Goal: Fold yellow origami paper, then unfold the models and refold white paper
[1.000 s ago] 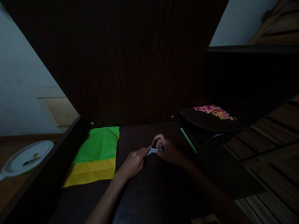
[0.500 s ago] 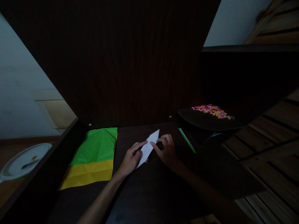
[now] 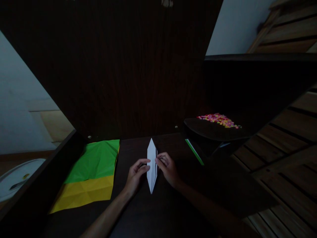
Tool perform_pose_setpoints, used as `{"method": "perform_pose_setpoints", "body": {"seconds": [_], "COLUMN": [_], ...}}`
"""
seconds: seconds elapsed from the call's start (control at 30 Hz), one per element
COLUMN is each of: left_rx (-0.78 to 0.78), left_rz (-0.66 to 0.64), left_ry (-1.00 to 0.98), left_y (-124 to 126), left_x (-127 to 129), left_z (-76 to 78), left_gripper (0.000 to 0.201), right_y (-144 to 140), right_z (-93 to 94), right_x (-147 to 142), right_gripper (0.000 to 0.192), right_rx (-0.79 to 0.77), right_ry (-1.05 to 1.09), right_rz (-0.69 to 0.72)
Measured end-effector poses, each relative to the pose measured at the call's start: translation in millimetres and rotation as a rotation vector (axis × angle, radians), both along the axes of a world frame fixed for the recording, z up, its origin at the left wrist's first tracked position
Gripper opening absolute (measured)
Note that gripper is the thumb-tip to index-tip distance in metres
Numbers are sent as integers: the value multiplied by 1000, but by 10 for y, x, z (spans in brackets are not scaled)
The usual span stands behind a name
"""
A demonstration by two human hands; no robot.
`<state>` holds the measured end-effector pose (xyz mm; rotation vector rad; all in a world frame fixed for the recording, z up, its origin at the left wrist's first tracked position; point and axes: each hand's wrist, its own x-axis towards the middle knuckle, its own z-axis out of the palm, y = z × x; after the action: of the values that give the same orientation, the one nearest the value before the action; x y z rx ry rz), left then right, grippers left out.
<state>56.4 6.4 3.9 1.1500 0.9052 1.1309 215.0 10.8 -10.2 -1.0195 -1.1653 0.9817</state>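
The white folded paper (image 3: 152,165), a slim pointed shape, lies lengthwise on the dark desk (image 3: 158,211) between both hands, left hand (image 3: 135,173) and right hand (image 3: 167,167) seemingly pinching its edges mid-crease in the gloom, so careful, even pressing comes next.

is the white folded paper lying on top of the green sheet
No, the white folded paper lies on the bare dark table between the left hand and right hand, apart from the green sheet.
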Motion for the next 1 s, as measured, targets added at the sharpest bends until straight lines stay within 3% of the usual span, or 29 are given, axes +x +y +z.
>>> {"method": "perform_pose_setpoints", "body": {"seconds": [0.27,0.57,1.0], "left_rx": [32,12,-41], "left_rz": [-51,-65,94], "left_ry": [17,3,122], "left_y": [-55,-111,-85], "left_x": [-8,-36,-52], "left_z": [-51,34,7], "left_gripper": [36,28,32], "right_y": [-128,-214,-193], "right_z": [-6,46,70], "right_x": [11,-55,-39], "right_gripper": [14,31,21], "right_rx": [81,-3,-82], "right_ry": [-117,11,22], "right_rz": [104,105,175]}}
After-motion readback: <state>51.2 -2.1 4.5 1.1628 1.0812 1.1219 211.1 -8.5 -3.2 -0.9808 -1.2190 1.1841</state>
